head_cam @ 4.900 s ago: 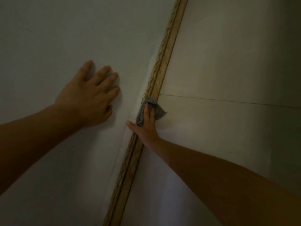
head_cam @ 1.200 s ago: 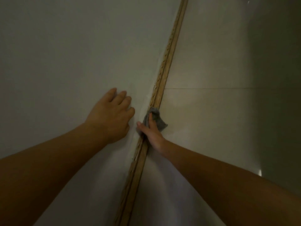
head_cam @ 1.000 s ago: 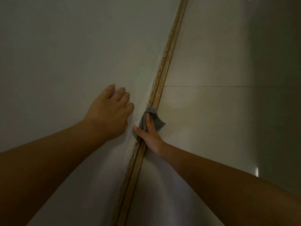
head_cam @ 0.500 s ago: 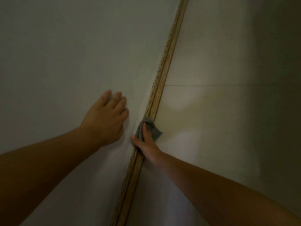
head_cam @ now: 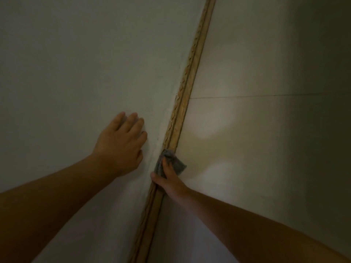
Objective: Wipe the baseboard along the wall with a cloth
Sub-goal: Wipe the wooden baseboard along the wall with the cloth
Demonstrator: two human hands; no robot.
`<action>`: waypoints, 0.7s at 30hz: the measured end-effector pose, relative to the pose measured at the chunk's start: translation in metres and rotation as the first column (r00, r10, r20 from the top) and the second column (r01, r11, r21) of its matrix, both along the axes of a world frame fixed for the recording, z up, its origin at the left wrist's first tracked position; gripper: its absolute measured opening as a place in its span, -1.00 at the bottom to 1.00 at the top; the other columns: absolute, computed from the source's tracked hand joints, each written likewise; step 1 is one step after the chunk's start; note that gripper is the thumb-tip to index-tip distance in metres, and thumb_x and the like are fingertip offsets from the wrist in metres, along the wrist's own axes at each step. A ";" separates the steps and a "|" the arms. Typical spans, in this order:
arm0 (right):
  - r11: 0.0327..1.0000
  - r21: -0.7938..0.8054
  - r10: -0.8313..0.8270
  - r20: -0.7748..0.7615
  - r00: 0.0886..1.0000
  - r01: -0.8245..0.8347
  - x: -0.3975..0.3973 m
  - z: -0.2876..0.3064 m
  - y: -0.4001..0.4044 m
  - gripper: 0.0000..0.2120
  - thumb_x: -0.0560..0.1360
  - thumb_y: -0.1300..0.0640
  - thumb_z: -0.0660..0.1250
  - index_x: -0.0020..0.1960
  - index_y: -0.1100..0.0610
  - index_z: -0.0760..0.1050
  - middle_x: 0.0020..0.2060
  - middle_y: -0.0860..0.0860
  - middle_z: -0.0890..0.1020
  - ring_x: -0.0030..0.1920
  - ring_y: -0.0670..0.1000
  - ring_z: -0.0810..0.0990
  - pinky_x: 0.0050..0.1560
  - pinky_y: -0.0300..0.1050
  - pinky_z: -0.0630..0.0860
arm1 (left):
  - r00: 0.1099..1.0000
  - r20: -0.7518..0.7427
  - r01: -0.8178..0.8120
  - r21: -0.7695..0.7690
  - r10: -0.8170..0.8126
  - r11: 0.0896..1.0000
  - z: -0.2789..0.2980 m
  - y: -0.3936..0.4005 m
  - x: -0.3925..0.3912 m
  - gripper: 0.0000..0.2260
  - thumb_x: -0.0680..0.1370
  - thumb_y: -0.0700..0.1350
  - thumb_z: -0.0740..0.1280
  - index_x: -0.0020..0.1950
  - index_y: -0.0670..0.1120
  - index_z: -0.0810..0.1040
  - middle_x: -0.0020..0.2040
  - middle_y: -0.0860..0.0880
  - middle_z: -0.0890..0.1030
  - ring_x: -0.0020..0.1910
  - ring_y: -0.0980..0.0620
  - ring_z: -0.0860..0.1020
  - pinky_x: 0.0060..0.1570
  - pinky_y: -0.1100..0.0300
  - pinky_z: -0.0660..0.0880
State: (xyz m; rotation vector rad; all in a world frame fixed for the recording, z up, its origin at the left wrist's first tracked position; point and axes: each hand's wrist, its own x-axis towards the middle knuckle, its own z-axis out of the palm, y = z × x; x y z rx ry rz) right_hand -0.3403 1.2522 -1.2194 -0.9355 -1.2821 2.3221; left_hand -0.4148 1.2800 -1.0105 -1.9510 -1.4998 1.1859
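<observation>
Two bare hands worked a dim corner where a pale wall (head_cam: 76, 63) met a glossy tiled floor (head_cam: 256, 149), seen from the head camera. Between them ran a narrow wooden baseboard (head_cam: 191, 59), slanting from top centre to the bottom edge. Against the baseboard, the right hand (head_cam: 169, 179) pressed a small grey cloth (head_cam: 175, 162), fingers curled over the fabric, thumb lying along the wood. Left of the baseboard, the left hand (head_cam: 119, 147) lay flat on the wall, fingers straight, holding nothing. Right of the baseboard, a thin grout line (head_cam: 266, 95) crossed the floor, with a soft light patch beside it.
</observation>
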 end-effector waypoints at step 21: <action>0.986 0.100 -0.139 0.054 0.989 0.133 -0.008 0.004 -0.028 -0.14 0.49 -0.28 0.25 0.52 -0.16 -0.26 0.53 -0.04 -0.29 0.53 -0.01 -0.21 0.49 -0.01 -0.12 | 0.983 -0.179 0.044 -0.027 -0.048 0.999 -0.004 -0.020 -0.006 -0.45 0.59 0.12 -0.11 0.54 -0.08 0.00 0.55 -0.19 -0.07 0.51 -0.22 -0.11 0.42 -0.16 -0.20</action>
